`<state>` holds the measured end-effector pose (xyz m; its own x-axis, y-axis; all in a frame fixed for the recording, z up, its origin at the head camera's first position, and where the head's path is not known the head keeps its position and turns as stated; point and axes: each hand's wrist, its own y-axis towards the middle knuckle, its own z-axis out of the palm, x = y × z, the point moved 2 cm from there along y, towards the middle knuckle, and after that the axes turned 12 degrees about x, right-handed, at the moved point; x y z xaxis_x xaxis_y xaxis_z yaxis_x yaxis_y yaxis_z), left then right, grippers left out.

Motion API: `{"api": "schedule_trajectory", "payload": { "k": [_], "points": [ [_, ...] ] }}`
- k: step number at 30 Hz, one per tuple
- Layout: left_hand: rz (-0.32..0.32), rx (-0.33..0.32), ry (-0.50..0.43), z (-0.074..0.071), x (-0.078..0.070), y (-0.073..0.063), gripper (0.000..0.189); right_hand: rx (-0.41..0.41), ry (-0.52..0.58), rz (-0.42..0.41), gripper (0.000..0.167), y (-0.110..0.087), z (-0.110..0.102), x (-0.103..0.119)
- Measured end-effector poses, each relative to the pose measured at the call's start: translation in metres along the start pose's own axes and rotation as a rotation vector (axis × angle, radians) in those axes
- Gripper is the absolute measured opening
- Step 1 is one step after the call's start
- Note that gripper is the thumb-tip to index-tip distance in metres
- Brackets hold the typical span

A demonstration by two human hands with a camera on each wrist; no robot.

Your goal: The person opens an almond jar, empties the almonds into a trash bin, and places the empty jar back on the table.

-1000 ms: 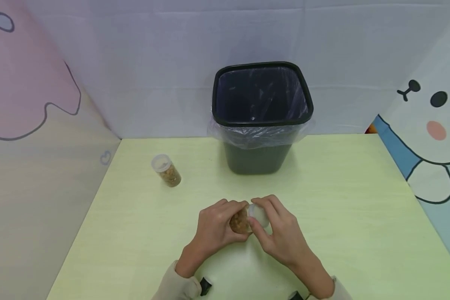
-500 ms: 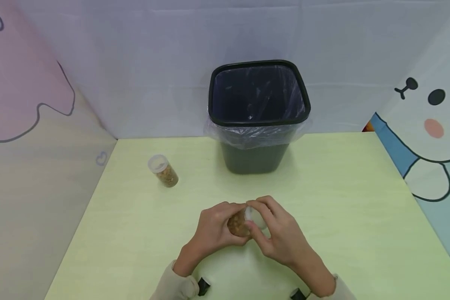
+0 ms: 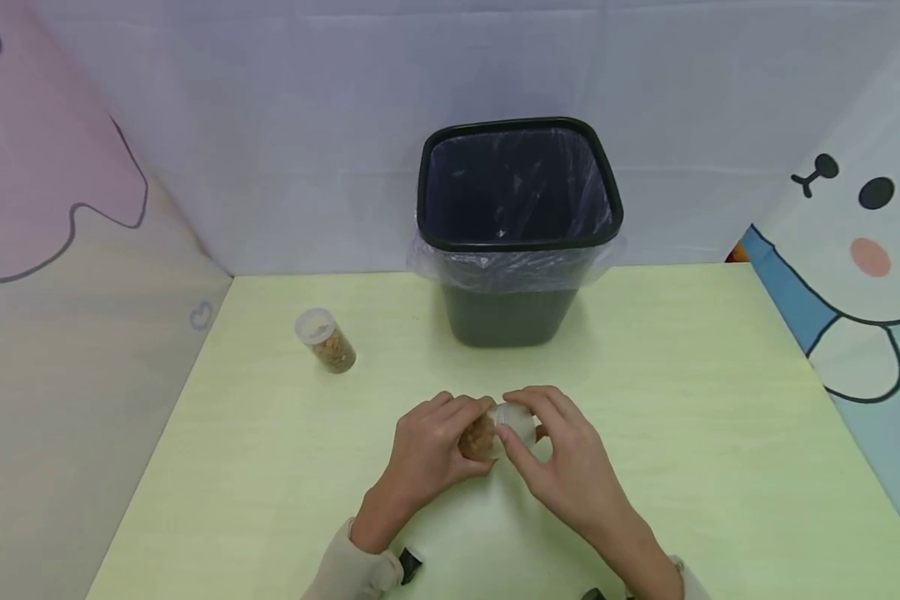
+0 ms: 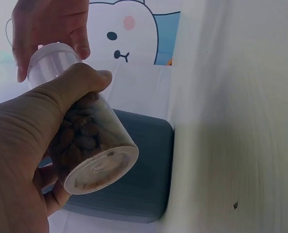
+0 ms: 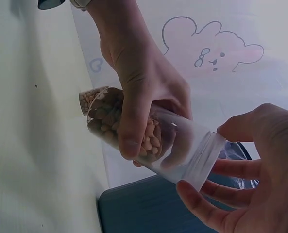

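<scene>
My left hand (image 3: 431, 437) grips a clear plastic jar (image 3: 477, 439) partly filled with brown nuts or kernels, holding it tilted above the table. The thumb wraps across the jar body (image 4: 97, 141) in the left wrist view, and the jar's round base faces that camera. At the other end is a whitish translucent lid (image 3: 517, 422). Around it my right hand (image 3: 573, 462) has its thumb and fingers, with fingertips touching the rim on opposite sides. In the right wrist view the lid (image 5: 205, 160) sits on the jar's mouth, and the contents lie toward the base.
A second clear jar (image 3: 333, 346) with similar brown contents and a pale lid stands at the left of the light green table (image 3: 232, 467). Behind the hands is a dark bin (image 3: 506, 317) lined with a clear plastic bag. Pale curtains with cartoon drawings enclose the back and sides.
The right hand's fingers have shifted around the lid, and its index finger now reaches farther over it. Both hands and the jar have moved only slightly. The second jar stays put.
</scene>
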<state>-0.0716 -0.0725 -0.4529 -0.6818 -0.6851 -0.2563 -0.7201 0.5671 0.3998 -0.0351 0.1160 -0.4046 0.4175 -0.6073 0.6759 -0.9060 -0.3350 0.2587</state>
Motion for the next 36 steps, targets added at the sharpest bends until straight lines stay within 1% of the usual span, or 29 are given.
{"api": "schedule_trajectory", "payload": {
  "k": [7, 13, 15, 17, 21, 23, 25, 28, 34, 36],
  "points": [
    [-0.022, 0.018, -0.035, -0.002, 0.001, -0.001, 0.062, 0.007, -0.040, -0.085, 0.036, 0.000, -0.001, -0.001],
    [-0.008, 0.029, -0.027, -0.006, 0.003, -0.002, 0.065, 0.006, -0.032, -0.204, 0.039, 0.001, 0.001, -0.006],
    [-0.003, 0.026, -0.016, -0.007, 0.004, -0.002, 0.066, 0.009, -0.021, -0.220, 0.041, 0.001, 0.002, -0.008],
    [0.003, 0.024, -0.011, -0.008, 0.004, -0.003, 0.067, 0.020, -0.006, -0.201, 0.045, 0.000, 0.003, -0.009],
    [0.019, 0.031, -0.010, -0.009, 0.004, -0.004, 0.068, 0.045, 0.034, -0.110, 0.049, -0.002, 0.003, -0.011],
    [0.023, 0.038, -0.007, -0.008, 0.003, -0.004, 0.069, 0.060, 0.064, -0.070, 0.047, -0.003, 0.003, -0.011],
    [0.024, 0.047, -0.006, -0.008, 0.003, -0.004, 0.069, 0.071, 0.095, -0.053, 0.043, -0.003, 0.002, -0.012],
    [0.024, 0.060, -0.008, -0.007, 0.003, -0.004, 0.069, 0.074, 0.126, -0.062, 0.040, -0.003, 0.000, -0.011],
    [0.021, 0.071, -0.031, -0.007, 0.002, -0.004, 0.069, 0.100, 0.093, -0.097, 0.039, -0.002, -0.002, -0.010],
    [0.022, 0.069, -0.034, -0.007, 0.003, -0.004, 0.069, 0.102, 0.080, -0.122, 0.040, -0.002, -0.003, -0.010]
  ]
}}
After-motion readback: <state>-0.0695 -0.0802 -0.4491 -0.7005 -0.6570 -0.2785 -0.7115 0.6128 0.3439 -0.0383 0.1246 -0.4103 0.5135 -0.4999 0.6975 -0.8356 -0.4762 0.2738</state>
